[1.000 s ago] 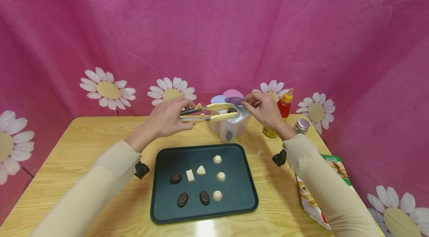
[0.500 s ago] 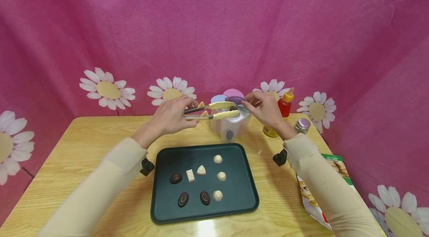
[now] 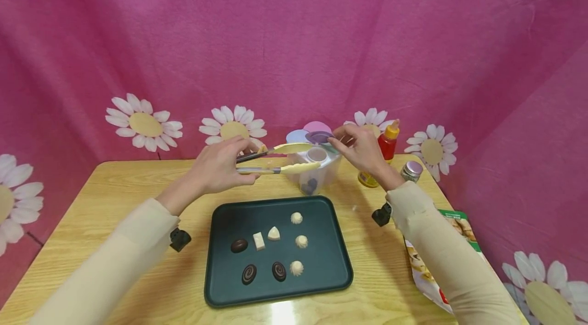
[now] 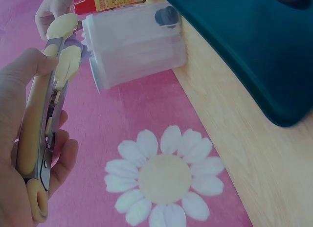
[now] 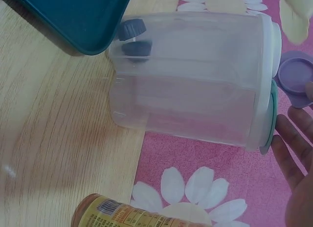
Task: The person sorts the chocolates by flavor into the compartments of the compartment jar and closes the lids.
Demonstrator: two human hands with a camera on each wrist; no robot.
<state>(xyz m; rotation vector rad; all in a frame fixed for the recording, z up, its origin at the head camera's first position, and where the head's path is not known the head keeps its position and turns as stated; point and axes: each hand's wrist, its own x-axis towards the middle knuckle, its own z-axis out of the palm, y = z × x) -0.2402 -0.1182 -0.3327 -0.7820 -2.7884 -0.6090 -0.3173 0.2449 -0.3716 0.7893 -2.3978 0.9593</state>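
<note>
left hand [image 3: 220,166] grips tongs [image 3: 280,157], long axis pointing right, tips parted at the clear container [image 3: 317,174] mouth. right hand [image 3: 360,149] pinches its purple lid [image 3: 318,136] open. two dark pieces lie inside, below.

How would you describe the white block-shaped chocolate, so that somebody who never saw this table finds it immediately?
Start at the dark green rectangular tray on the wooden table, in front of the clear plastic container. In its middle row, the white block-shaped chocolate lies between a dark oval chocolate and a white cone-shaped chocolate. It is the only flat-sided rectangular piece; the other white ones are cone-shaped or swirled.
</note>
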